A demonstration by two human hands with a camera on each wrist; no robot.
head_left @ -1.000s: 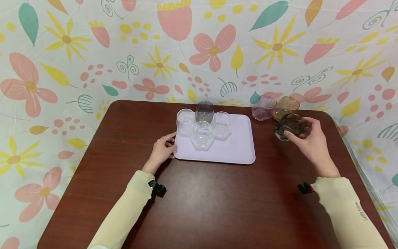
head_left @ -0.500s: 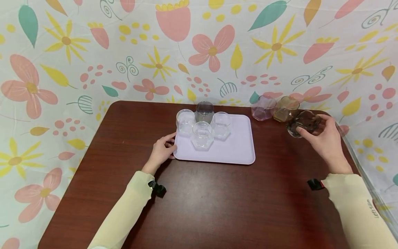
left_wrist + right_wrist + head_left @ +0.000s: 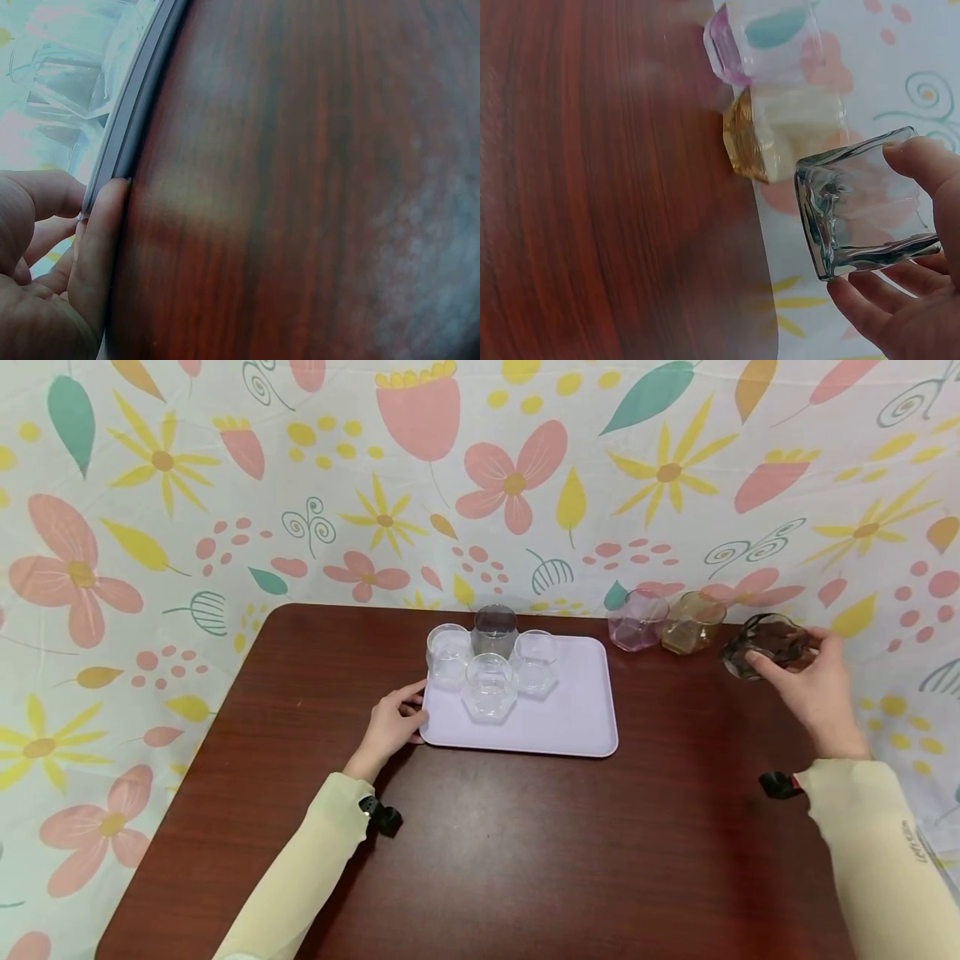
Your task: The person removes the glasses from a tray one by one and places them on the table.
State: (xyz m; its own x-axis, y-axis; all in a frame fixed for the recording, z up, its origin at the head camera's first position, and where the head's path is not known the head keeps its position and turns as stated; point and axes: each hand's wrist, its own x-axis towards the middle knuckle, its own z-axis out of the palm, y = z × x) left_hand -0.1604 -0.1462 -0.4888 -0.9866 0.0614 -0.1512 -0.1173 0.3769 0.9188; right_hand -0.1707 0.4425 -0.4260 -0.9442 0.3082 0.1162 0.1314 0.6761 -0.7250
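My left hand (image 3: 392,722) grips the left rim of a lavender tray (image 3: 585,693); the left wrist view shows its thumb and fingers pinching the tray edge (image 3: 135,112). Three clear glasses (image 3: 490,687) and one grey glass (image 3: 495,625) stand together on the tray's left half; the grey one's base is hidden. At the table's back right corner, my right hand (image 3: 813,689) holds a dark smoky glass (image 3: 757,643). In the right wrist view this smoky glass (image 3: 855,210) tilts slightly, thumb on one side and fingers on the other, and appears raised off the table.
A pink glass (image 3: 637,622) and an amber glass (image 3: 690,625) stand side by side at the back edge of the brown wooden table (image 3: 525,843), left of the smoky glass. A flower-patterned cloth (image 3: 480,460) hangs right behind the table.
My right hand has carried the smoky glass to the right and back, from in front of the amber glass to its right side. The left hand and tray have stayed put.
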